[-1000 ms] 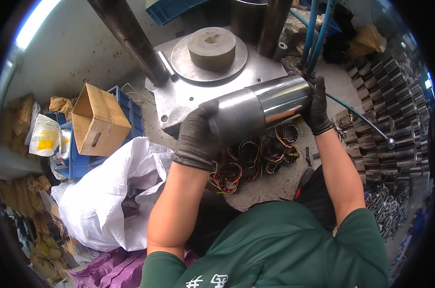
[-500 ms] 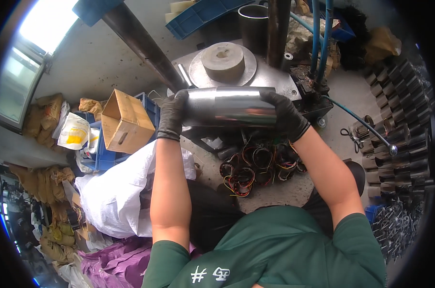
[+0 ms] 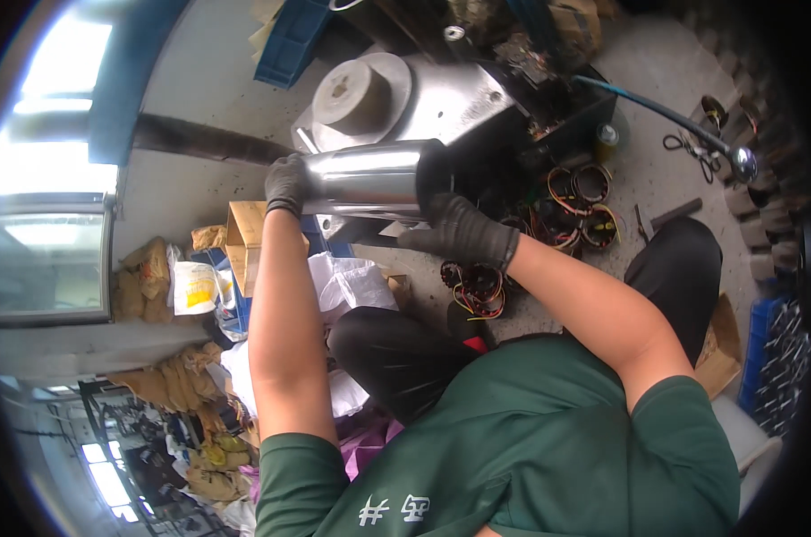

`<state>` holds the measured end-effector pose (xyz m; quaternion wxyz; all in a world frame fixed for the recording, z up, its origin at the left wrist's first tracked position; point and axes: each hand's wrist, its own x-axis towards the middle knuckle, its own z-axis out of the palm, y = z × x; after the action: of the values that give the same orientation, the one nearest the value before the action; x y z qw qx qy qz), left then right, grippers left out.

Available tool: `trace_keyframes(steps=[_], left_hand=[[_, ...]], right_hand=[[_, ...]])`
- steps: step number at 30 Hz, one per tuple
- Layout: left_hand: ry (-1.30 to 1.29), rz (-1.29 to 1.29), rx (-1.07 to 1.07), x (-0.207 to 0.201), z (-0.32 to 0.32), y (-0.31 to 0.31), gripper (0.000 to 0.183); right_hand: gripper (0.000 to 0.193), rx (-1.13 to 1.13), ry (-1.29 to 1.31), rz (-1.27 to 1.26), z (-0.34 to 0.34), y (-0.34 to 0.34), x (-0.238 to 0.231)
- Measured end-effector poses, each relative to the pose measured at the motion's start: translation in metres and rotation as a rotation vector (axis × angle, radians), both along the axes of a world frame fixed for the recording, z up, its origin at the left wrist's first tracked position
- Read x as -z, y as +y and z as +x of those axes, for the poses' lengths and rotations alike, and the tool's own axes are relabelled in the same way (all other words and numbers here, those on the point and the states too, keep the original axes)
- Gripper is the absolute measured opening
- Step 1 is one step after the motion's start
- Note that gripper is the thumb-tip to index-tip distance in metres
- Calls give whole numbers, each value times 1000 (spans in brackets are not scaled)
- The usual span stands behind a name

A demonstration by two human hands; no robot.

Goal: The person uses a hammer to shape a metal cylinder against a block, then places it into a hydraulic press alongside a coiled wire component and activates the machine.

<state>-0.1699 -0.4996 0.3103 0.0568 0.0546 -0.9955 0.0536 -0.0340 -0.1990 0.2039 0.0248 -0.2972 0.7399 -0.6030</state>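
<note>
A shiny steel cylinder (image 3: pixel 360 179), its dark right end facing partly toward me, is held up in front of the metal plate. My left hand (image 3: pixel 286 185), in a dark work glove, is closed around the cylinder's left end. My right hand (image 3: pixel 468 234), gloved alike, is just below the right end with its fingers stretched out to the left. Its thumb side is at the cylinder's lower rim; whether it touches cannot be made out. Behind the cylinder, a thick round metal block (image 3: pixel 352 97) sits on a wider disc on the metal plate (image 3: pixel 459 98).
Wound copper-wire rings with coloured leads (image 3: pixel 593 210) lie on the floor beyond my right forearm. A blue hose with a ball-ended lever (image 3: pixel 743 163) reaches over at the right, near black scissors (image 3: pixel 692 157). Left are a cardboard box (image 3: pixel 246 237) and white sacks (image 3: pixel 356 282).
My view has turned, shifting the surroundings. The cylinder's right end now faces me more. My right hand has moved from gripping that end to below it, fingers stretched; the left keeps its hold.
</note>
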Motion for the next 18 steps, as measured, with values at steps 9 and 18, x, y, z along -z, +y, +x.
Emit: trace_keyframes(steps=[9, 18], left_hand=[[50, 326, -274, 9, -36, -25, 45], [-41, -354, 61, -9, -19, 2, 34]], right_hand=[[30, -44, -127, -37, -24, -22, -21], [26, 63, 512, 65, -5, -30, -5]])
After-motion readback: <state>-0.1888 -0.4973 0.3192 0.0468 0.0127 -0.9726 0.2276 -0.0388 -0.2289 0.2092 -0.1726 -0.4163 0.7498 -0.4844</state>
